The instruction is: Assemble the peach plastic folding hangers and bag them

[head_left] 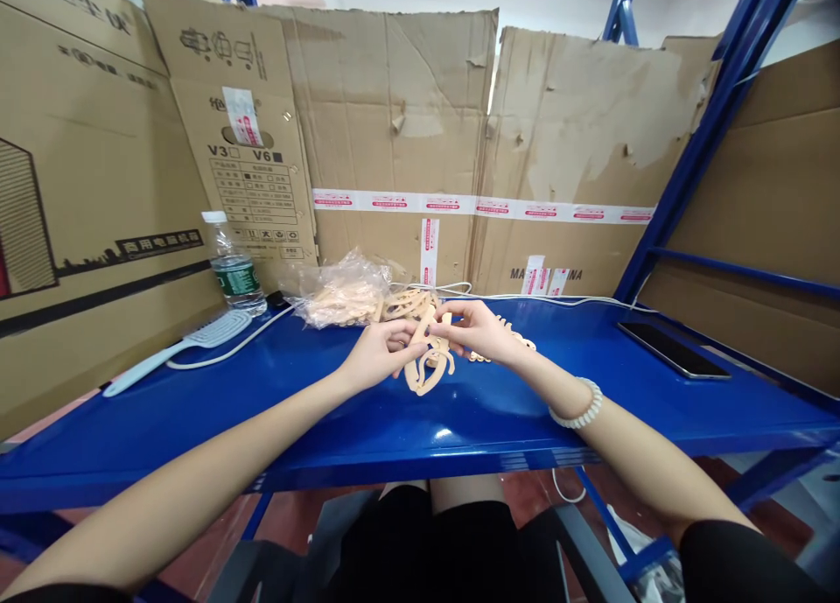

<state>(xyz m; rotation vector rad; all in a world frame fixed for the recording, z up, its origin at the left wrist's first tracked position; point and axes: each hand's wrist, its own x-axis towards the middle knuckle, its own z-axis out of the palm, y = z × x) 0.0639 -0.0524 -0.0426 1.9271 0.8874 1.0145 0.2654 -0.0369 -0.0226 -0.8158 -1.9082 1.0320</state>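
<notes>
Cardboard panels (pixel 394 104) stand behind a blue table (pixel 512 419). Biggest lot on it: a clear bag of beige pieces (pixel 345 292), well filled, at the back. Just right of it, a loose heap (pixel 410 303), partly behind the hands. Beyond the right forearm, a smaller cluster (pixel 521 337), partly covered. Left hand (pixel 377 354) and right hand (pixel 482 330) both hold one curved beige piece (pixel 430 381), fingers pinched narrow on its upper part, just above the table's middle; its curved end hangs toward the person. Progress: one piece is in hand, looks mid-handling, not set down. Can't tell if its parts are fully joined. Plenty lies outside the hands; which of the groups is done and which is left, can't tell.
</notes>
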